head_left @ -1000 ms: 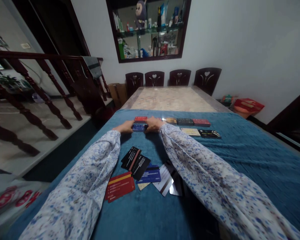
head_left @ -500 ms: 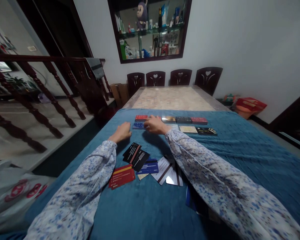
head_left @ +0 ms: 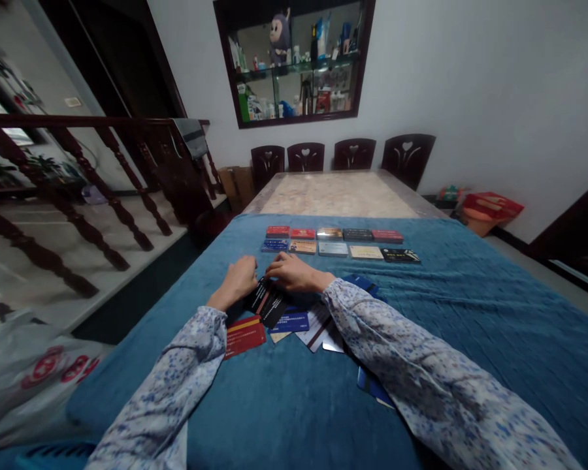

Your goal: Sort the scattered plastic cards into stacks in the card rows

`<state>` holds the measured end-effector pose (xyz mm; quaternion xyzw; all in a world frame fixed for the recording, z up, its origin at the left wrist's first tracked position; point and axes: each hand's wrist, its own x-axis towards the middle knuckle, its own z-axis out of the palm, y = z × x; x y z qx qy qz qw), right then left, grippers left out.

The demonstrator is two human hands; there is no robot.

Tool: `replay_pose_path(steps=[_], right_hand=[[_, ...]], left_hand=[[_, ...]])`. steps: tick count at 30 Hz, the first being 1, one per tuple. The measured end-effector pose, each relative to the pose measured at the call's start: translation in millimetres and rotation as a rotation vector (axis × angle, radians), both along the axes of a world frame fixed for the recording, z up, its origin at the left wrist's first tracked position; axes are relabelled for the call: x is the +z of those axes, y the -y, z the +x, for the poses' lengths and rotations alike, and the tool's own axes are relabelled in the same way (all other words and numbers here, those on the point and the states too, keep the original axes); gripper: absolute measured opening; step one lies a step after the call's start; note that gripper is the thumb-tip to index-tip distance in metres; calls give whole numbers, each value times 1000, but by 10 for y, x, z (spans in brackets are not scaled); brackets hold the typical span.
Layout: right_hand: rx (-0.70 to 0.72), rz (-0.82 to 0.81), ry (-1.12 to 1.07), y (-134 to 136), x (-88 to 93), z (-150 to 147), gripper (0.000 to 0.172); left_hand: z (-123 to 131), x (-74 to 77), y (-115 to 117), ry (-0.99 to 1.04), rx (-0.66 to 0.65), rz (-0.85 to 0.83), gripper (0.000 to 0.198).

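One part in order, one part loose

From where I stand, I see a person with both arms stretched over a blue cloth [head_left: 284, 418], which covers the near part of the tabletop [head_left: 343, 192]. The left grip [head_left: 240, 277] is curled at the far left edge of the black cards [head_left: 274, 313]. The right grip [head_left: 294, 272] is over the far end of these same cards, with its fingers bent downward. Whether either one pinches a card I cannot tell, because the fingers hide the contact.

Beyond the right grip there is a far row [head_left: 329, 234] and a near row [head_left: 333, 249], each with five small stacks or cards, set close beside each other and quite straight. This part, I judge, is done.

What seems left lies mostly on the near side of the grips. The red cards [head_left: 245, 336] are below the left grip, partly hidden by the left sleeve [head_left: 176, 365]. Below the right grip are the blue cards [head_left: 293, 322], touching the black ones, with a cream card [head_left: 278, 337] showing under them. Next come the white cards [head_left: 316, 326], partly covered by the right sleeve [head_left: 402, 339]. To the right of the right grip, dark blue cards [head_left: 360, 282] lie beyond this sleeve, and another blue group [head_left: 372, 386] shows on its nearer side.
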<state>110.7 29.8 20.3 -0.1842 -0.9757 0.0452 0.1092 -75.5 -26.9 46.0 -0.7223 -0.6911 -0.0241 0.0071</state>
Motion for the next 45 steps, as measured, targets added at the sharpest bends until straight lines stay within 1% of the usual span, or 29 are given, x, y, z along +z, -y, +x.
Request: replay_pose_path(steps=[5, 8, 11, 14, 19, 22, 29, 35, 38, 42, 45], right_hand=[[62, -1, 33, 145, -22, -9, 42], [65, 22, 68, 213, -26, 5, 46], [38, 59, 72, 252, -43, 34, 43], [9, 90, 53, 267, -68, 77, 38], [-50, 110, 46, 279, -79, 146, 35], [-91, 116, 63, 285, -64, 161, 33], [-185, 108, 98, 266, -61, 176, 35], [-121, 65, 96, 205, -100, 210, 41], [-138, 48, 91, 180, -146, 199, 44], [-161, 54, 65, 153, -219, 181, 43], [-158, 61, 56, 143, -246, 183, 43]], left_hand=[[21, 30, 96, -19, -3, 9, 23], [20, 61, 159, -36, -17, 23, 22], [14, 90, 215, -57, -37, 5, 23], [32, 112, 272, -77, -89, -28, 25], [125, 131, 383, -88, -174, -72, 24], [163, 123, 429, -87, -211, -63, 27], [169, 87, 452, -79, -239, -77, 36], [176, 95, 459, -74, -229, -115, 37], [175, 88, 451, -71, -226, -126, 37], [179, 69, 448, -42, -234, -102, 34], [191, 62, 459, -63, -249, -76, 34]])
